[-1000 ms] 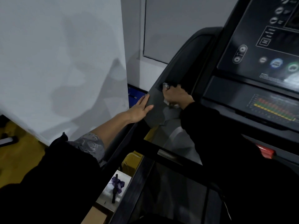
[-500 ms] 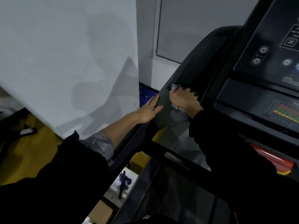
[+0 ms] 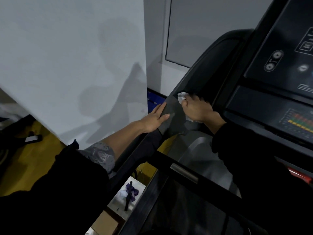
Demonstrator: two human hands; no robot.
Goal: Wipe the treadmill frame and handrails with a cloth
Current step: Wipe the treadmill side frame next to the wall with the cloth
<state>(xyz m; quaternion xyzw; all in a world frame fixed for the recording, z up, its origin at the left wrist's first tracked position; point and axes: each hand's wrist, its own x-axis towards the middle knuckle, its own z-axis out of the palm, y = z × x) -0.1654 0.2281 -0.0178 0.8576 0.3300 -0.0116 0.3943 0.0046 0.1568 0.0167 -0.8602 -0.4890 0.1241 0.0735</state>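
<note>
Gripping the white cloth in the right hand against the dark handrail just ahead, resting the left hand flat and open on its near edge close beside, with the long rail curving up and away to the right, so nearest the right hand.

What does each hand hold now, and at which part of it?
The right hand grips the white cloth by its bunched middle; both ends stick out. The left hand holds nothing and rests flat on the treadmill frame.
</note>
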